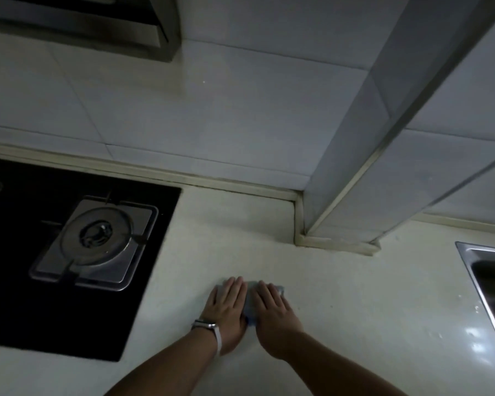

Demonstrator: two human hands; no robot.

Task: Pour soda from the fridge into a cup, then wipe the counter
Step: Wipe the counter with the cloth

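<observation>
We judge ourselves to be in the last part of the task, the wiping: both palms lie flat, fingers straight and together, our left hand [228, 302] and right hand [272, 312] side by side pressing a grey-blue cloth [250, 302] onto the pale counter [355, 324] between the gas hob [77, 252] and the sink [489, 284]. No soda, cup or fridge is in view, so we cannot confirm the pouring is done. The one container visible is the sink, whose visible corner looks dark, and we cannot tell what it holds.
</observation>
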